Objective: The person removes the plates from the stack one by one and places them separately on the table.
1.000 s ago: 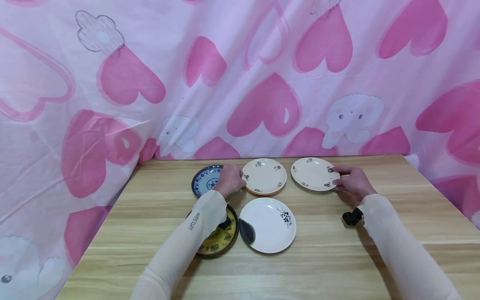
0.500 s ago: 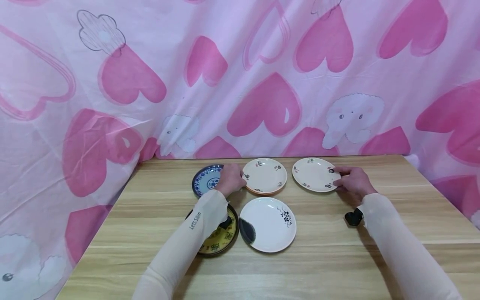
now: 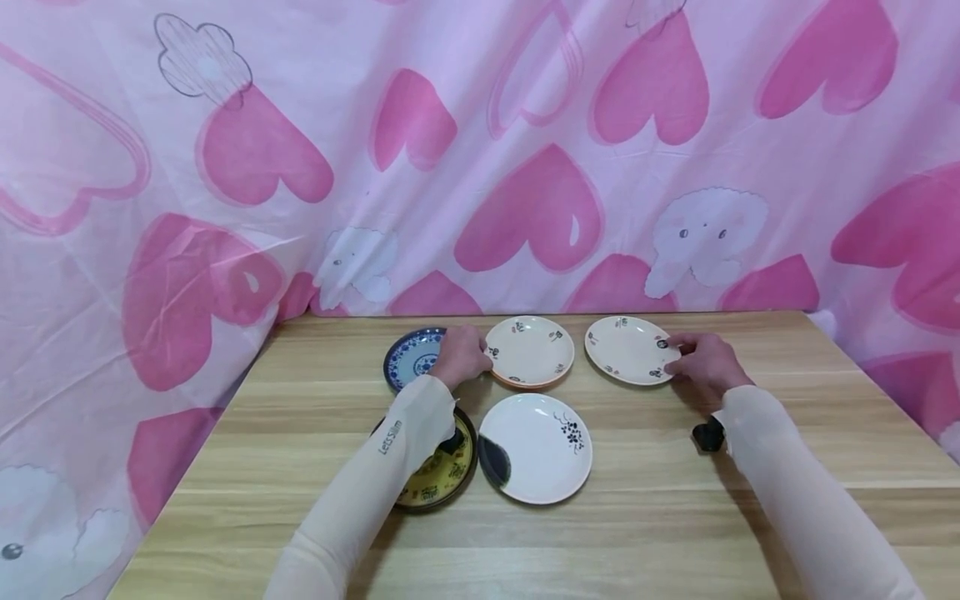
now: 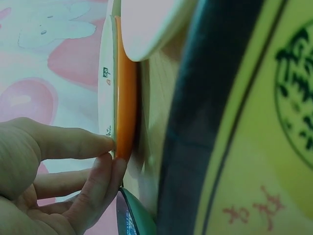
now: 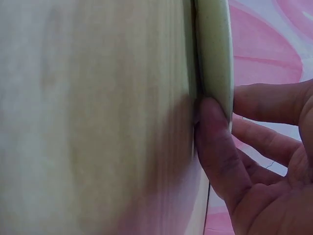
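At the back middle of the table, my left hand pinches the left rim of a cream plate with small dark motifs. Below that rim an orange layer shows in the left wrist view. My right hand holds a similar cream plate by its right edge, at the back right. In the right wrist view, the thumb is at the underside of this plate's rim and the fingers are on the other side. The rim sits close over the wood.
A blue-patterned plate lies behind my left hand, partly hidden. My left forearm covers part of a yellow, dark-rimmed plate. Beside that lies a white plate with a black patch. A pink heart-print cloth hangs behind the table.
The cream plate in my right hand has shifted very slightly to the right and toward me. My left hand stays at the rim of its plate.
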`<action>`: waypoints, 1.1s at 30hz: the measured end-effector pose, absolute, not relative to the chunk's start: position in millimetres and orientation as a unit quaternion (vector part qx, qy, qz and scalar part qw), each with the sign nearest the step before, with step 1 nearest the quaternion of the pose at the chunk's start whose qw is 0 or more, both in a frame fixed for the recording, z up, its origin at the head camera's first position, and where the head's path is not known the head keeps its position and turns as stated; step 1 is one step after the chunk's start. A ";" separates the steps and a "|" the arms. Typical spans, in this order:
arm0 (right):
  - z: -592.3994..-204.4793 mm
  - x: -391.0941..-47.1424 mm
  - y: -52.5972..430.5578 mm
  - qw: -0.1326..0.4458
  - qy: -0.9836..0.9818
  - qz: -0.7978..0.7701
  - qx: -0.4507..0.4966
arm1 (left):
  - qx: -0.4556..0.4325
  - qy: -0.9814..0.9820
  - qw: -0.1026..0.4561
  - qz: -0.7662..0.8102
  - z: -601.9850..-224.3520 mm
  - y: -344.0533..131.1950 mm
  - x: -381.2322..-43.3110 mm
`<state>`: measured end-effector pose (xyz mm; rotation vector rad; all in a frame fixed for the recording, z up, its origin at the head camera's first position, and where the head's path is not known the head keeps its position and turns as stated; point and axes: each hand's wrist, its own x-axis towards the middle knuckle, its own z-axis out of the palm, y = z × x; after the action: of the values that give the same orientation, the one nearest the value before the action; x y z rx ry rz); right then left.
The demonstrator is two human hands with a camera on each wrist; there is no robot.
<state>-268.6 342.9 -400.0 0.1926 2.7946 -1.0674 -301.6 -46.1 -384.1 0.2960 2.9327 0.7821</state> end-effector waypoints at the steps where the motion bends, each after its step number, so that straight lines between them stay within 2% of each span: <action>1: -399.6 -268.8 342.6 0.068 0.933 -0.349 0.062 | 0.094 0.961 0.046 0.256 -383.8 -45.7 -301.4; 9: -392.5 -268.8 331.2 0.032 0.969 -0.244 0.032 | 0.084 0.959 0.056 0.266 -383.3 -44.6 -301.6; 18: -377.7 -268.8 309.7 0.007 0.985 -0.163 0.052 | 0.092 0.961 0.062 0.251 -382.3 -43.9 -301.3; 23: -372.1 -275.5 282.5 -0.014 0.981 -0.196 0.004 | 0.091 0.964 0.062 0.240 -380.3 -44.2 -301.7; 28: -375.6 -284.4 246.5 0.029 0.950 -0.306 -0.058 | 0.091 0.965 0.062 0.237 -381.1 -46.1 -300.9; 33: -378.7 -289.3 215.0 0.077 0.942 -0.324 -0.043 | 0.092 0.969 0.056 0.222 -382.7 -45.3 -299.4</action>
<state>-289.3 215.0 -378.7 -0.1279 2.8220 -0.9690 -299.4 -45.3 -382.7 0.2793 2.9405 0.6748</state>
